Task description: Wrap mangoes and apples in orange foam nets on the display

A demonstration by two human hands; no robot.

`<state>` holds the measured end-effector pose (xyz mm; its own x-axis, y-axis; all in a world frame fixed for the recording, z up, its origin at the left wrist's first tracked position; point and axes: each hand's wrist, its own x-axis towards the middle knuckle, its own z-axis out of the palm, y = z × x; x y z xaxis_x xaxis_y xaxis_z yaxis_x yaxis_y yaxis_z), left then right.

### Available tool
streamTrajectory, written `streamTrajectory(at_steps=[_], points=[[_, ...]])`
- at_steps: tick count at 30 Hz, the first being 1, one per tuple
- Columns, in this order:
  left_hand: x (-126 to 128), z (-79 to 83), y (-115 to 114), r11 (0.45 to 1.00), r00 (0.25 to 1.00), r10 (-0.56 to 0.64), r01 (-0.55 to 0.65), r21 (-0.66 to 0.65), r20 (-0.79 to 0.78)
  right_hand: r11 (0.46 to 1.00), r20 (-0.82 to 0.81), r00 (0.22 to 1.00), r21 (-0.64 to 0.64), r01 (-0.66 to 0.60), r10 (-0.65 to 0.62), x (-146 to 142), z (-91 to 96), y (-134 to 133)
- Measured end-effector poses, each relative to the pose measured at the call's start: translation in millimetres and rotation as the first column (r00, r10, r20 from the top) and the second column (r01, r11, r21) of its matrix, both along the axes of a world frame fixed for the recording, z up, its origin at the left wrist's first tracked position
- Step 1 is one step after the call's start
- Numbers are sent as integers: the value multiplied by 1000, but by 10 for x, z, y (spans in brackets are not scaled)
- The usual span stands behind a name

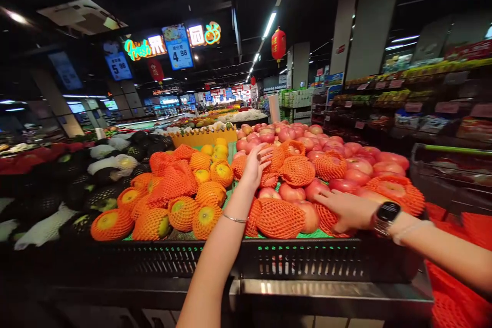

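My left hand (258,164) is reaching into the apple display with its fingers stretched and apart. Beside its fingertips lies an apple in an orange foam net (273,160); whether they touch I cannot tell. Lower right, my right hand (351,210) is spread palm down over another orange foam net (326,219), which it partly hides. Its fingers are extended, and a dark watch (388,211) sits on that wrist. Around both hands lie red apples (292,192), some bare and some netted. A larger netted piece (280,218) rests at the front between the arms.
Orange citrus fruit (182,212), mostly netted, fills the left section. Dark round fruit (103,197) lies farther left. A black slotted rail (307,259) runs along the front. Red netting (457,292) hangs at the lower right, below a cart-like frame (453,149). Stocked shelves (415,97) stand right.
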<state>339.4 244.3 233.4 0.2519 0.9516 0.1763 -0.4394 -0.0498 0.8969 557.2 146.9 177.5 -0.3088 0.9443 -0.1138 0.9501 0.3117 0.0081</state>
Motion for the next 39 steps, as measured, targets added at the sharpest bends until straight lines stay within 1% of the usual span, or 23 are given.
streamTrajectory(at_steps=[3,5,6,7,8,9,10,11,12,13,14,16,17,19,21,22,24,25,27,30,32,35,39], points=[[22,-6,16,987,976,94,-65,148,-197,1000,-72,997,1,11,-11,50,-70,-12],[-22,46,-10,964,948,182,-119,240,-262,999,-128,992,-31,14,-17,73,-40,-32],[-77,87,-31,932,911,280,-182,314,-303,999,-134,991,-39,18,-23,75,-7,-40],[-156,134,-53,869,833,429,-276,411,-349,999,-125,992,-25,24,-27,68,34,-45],[-262,180,-71,759,683,616,-382,528,-392,1000,-108,994,17,26,-24,52,81,-47],[-389,222,-82,608,454,787,-465,643,-416,996,-88,996,81,24,-16,26,132,-47],[-531,255,-82,459,195,885,-520,720,-423,987,-70,998,157,15,-4,-11,189,-47],[-678,275,-69,366,-18,892,-555,747,-451,972,-58,998,233,-1,15,-57,251,-47],[-820,281,-42,348,-144,841,-593,726,-521,953,-55,998,302,-22,41,-110,318,-47],[-947,274,-3,387,-191,764,-630,674,-617,934,-56,996,353,-49,74,-167,390,-48],[-1050,256,45,451,-184,681,-657,605,-708,919,-59,992,385,-82,113,-224,465,-46],[-1166,205,147,577,-126,562,-649,497,-817,897,-73,979,418,-141,188,-321,616,-29],[-1181,180,193,621,-103,538,-622,476,-837,887,-83,974,434,-157,213,-355,688,-8],[-1159,143,260,671,-89,543,-552,495,-835,855,-116,967,499,-143,229,-387,811,63],[-1127,128,295,685,-98,560,-504,526,-823,803,-182,955,591,-83,233,-389,906,166],[-1125,124,306,680,-115,561,-501,535,-820,777,-227,942,627,-53,248,-389,942,223],[-1153,117,328,653,-173,539,-532,539,-824,745,-325,892,667,-18,313,-416,997,333],[-1179,110,343,653,-194,512,-545,526,-837,734,-365,861,679,-14,354,-447,1014,383],[-1234,90,377,691,-201,452,-537,484,-869,712,-409,804,702,-25,432,-539,1023,469],[-1282,49,421,763,-170,421,-464,450,-891,671,-441,742,741,-16,505,-690,959,573],[-1287,27,435,777,-167,436,-425,464,-884,660,-480,703,751,19,525,-742,869,640],[-1274,14,432,790,-169,459,-372,487,-872,671,-521,681,739,57,516,-722,716,728],[-1249,44,396,763,-165,521,-350,544,-837,689,-564,663,718,99,492,-614,587,758]])
